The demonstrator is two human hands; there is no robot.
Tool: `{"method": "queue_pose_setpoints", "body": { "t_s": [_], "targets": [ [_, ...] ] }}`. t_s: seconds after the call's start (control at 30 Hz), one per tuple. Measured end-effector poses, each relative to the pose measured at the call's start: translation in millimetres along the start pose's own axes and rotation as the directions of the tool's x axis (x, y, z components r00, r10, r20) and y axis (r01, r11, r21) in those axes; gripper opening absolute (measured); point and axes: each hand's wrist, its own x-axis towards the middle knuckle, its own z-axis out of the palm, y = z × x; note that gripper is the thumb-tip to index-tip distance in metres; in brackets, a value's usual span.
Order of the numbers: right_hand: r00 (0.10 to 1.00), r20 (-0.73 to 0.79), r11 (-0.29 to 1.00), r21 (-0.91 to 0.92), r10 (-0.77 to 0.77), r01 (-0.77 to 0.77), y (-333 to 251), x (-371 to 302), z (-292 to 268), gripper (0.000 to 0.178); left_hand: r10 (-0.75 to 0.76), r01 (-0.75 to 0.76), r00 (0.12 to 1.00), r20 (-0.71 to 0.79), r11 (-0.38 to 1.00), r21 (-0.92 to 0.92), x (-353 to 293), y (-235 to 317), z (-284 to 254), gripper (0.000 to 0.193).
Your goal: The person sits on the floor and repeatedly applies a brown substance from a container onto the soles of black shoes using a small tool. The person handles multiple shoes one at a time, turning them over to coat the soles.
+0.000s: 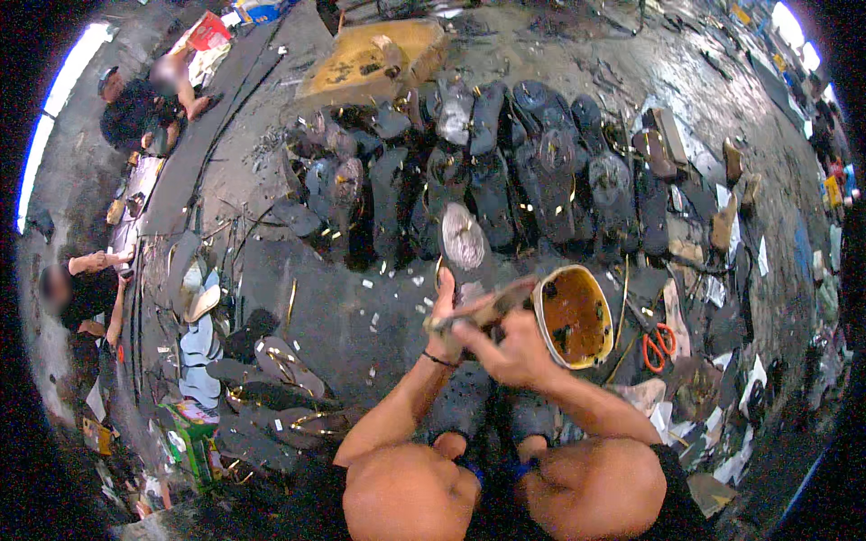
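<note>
A flat brownish piece (494,304), seen nearly edge-on and blurred, lies across my two hands; it looks like a sandal sole. My left hand (442,317) grips its left end, thumb pointing up. Against its right part my right hand (516,350) is curled, one finger reaching toward my left hand; what its fingers close on is hidden. Just right of that hand stands a cream-rimmed tub (541,317) with brown residue and dark bits inside. Directly beyond my left thumb is a dark sole with a shiny grey heel (465,236); whether I touch it is unclear.
Rows of dark sandal soles (492,194) lie ahead. Orange-handled scissors (658,347) rest right of the tub among scraps. More sandals (289,370) and a green package (191,442) are at left. A yellowish slab (361,68) lies far off. Two people (135,113) sit at left.
</note>
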Motion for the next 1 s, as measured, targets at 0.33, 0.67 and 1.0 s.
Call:
{"method": "queue_pose_setpoints", "body": {
  "t_s": [0.33,0.67,1.0],
  "targets": [
    [0.935,-0.27,0.973,0.044,0.231,-0.228,68,-23,-35,0.023,0.582,-0.54,0.741,-0.334,0.813,0.218,21,163,-28,0.055],
    [0.916,-0.31,0.475,-0.785,0.256,-0.398,158,-88,-115,0.028,0.838,-0.348,0.367,-0.404,0.526,0.776,-127,-51,-137,0.027],
    [0.877,-0.359,0.594,-0.645,0.32,-0.481,119,-129,-123,0.031,0.877,-0.002,-0.152,-0.455,0.46,0.888,-220,110,-266,0.029]
  ]
}}
